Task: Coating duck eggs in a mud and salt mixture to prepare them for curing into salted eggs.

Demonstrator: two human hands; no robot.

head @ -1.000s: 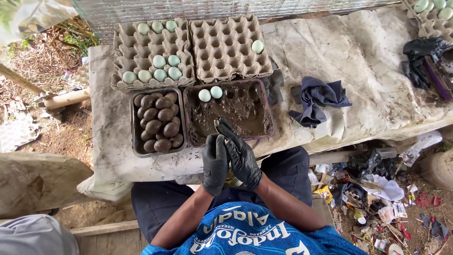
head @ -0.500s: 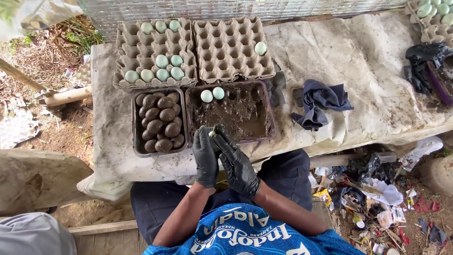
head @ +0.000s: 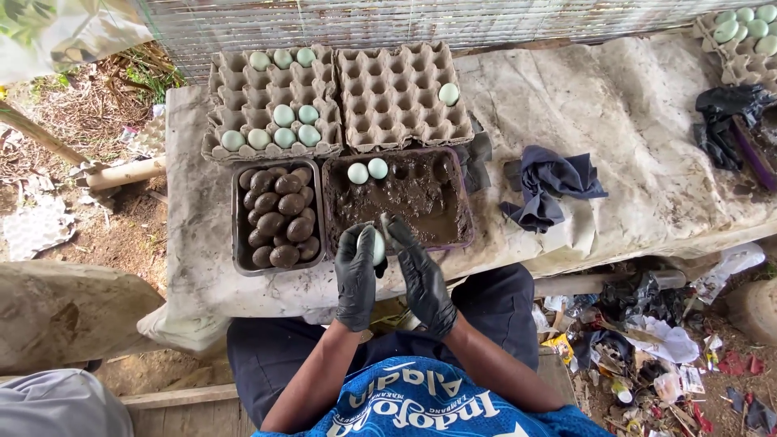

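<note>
Both hands wear black gloves. My left hand (head: 356, 273) holds a pale green egg (head: 377, 248) at the near edge of the mud tray (head: 464, 212). My right hand (head: 419, 273) is just right of the egg, fingers apart and stretched toward the tray, close to the egg. Two more pale eggs (head: 367, 171) lie in the dark mud at the tray's far left corner. A metal tray of mud-coated eggs (head: 278, 217) stands to the left.
Two cardboard egg trays sit behind: the left one (head: 271, 101) with several pale eggs, the right one (head: 396, 95) with a single egg. A dark cloth (head: 550, 184) lies to the right, a black bag (head: 727, 113) and another egg tray (head: 740, 32) far right. Litter covers the ground.
The hands parted slightly and the pale egg shows between them, now resting in the left hand. The view shifted a little downward.
</note>
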